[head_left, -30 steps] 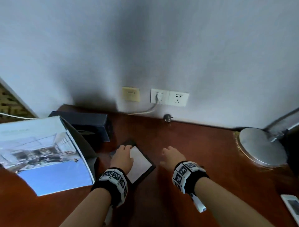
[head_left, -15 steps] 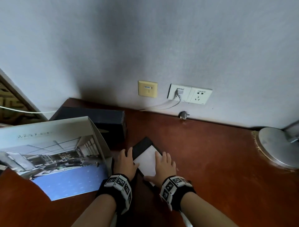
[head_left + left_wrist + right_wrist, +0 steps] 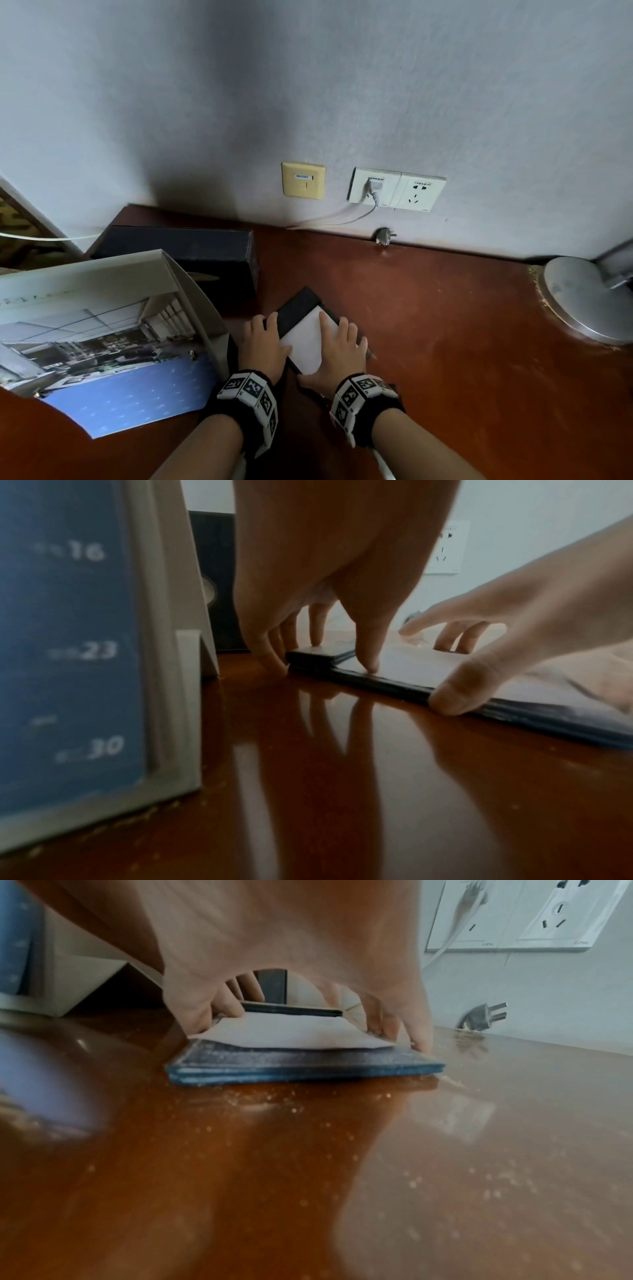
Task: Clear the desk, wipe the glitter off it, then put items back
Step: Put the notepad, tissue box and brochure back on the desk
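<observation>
Head view shows a flat dark blue folder with a white sheet on top lying on the glossy red-brown wooden tabletop, just beside a standing desk calendar with a blue photo face. Both hands clasp its edges, left hand and right hand, fingers curled round the sides. Clearing seems under way; gold glitter specks remain, so next comes lifting it level and away

Bare desk lies open to the right as far as the lamp base, while the calendar and dark box crowd the left
</observation>
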